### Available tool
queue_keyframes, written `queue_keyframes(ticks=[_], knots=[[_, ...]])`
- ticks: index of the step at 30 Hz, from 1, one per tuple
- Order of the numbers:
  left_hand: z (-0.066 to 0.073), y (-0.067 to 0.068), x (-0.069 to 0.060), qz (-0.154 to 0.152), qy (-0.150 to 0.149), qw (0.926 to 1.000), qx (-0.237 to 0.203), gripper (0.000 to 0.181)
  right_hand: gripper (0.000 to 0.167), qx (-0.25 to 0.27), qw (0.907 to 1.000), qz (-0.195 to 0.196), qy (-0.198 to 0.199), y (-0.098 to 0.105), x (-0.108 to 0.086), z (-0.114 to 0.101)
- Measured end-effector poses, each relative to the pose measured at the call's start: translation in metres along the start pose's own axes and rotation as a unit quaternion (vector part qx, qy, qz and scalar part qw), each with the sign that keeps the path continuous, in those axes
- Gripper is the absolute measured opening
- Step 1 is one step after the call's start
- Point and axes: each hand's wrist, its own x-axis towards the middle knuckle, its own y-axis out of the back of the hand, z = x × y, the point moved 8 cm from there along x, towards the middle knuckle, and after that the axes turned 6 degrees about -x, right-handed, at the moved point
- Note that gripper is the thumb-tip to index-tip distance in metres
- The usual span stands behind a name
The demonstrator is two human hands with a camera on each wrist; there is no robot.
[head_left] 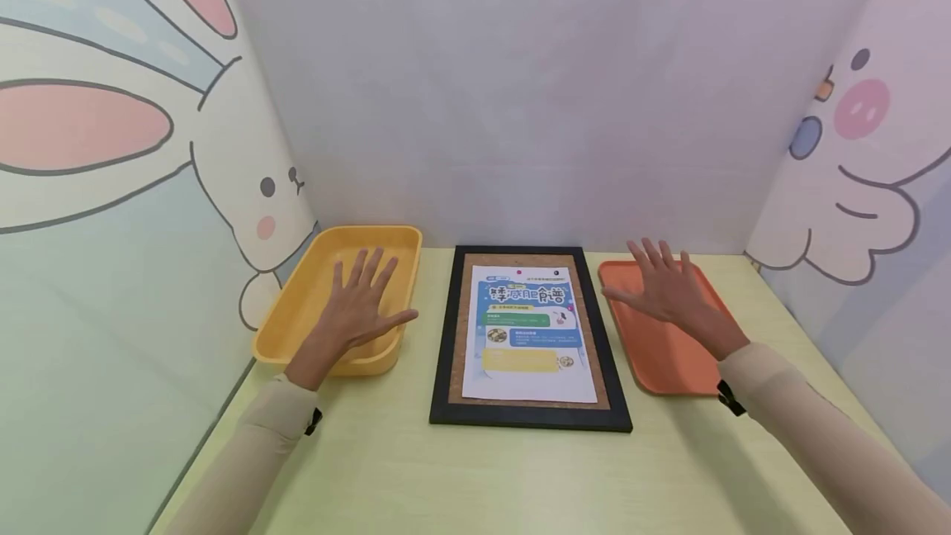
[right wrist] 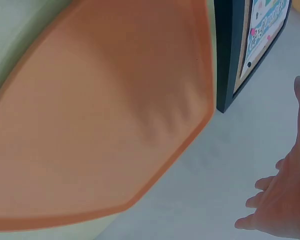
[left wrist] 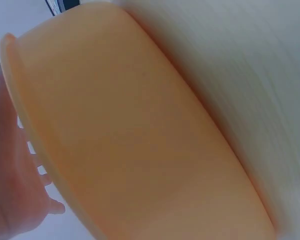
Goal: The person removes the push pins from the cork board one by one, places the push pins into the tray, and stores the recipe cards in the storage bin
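Note:
My left hand [head_left: 355, 308] is held over the yellow tray [head_left: 293, 337] with its fingers spread and nothing in it. The left wrist view has the tray's outer wall [left wrist: 125, 125] large in front, the hand [left wrist: 15, 170] beyond its rim. Above the orange tray [head_left: 661, 366] my right hand [head_left: 672, 287] is likewise spread and holds nothing; its shadow falls on the tray [right wrist: 80, 140] in the right wrist view. Between the hands lies a black-framed cork board [head_left: 456, 345], and a printed sheet [head_left: 529, 386] with a blue heading is on it. Small round pins [head_left: 519, 272] dot the sheet's edges.
The trays and board lie on a pale yellow-green table [head_left: 475, 477]. A plain light curtain-like backdrop [head_left: 520, 106] rises behind them. Side panels carry a cartoon rabbit [head_left: 245, 163] at left and another cartoon animal [head_left: 854, 180] at right.

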Motion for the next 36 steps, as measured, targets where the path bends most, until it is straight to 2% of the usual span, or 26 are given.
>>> queue_keyframes(ticks=[5, 11, 23, 28, 36], knots=[[0.003, -0.001, 0.002, 0.002, -0.004, 1.0000, 0.006, 0.108, 0.113, -0.001, 0.9999, -0.010, -0.002, -0.001, 0.004, -0.005], [0.010, -0.004, 0.006, 0.002, -0.007, 0.9999, -0.008, 0.108, 0.112, 0.002, 1.0000, -0.007, 0.000, -0.004, 0.007, -0.008], [0.028, -0.012, 0.016, -0.024, -0.012, 0.9996, -0.007, 0.107, 0.109, 0.010, 0.9998, 0.001, 0.016, -0.008, 0.011, -0.021], [0.037, -0.015, 0.019, -0.032, -0.016, 0.9994, -0.005, 0.107, 0.105, 0.007, 0.9998, -0.011, 0.015, -0.011, 0.015, -0.026], [0.049, -0.015, 0.021, -0.022, -0.027, 0.9994, -0.007, 0.106, 0.101, 0.007, 0.9997, -0.021, 0.008, -0.016, 0.023, -0.034]])
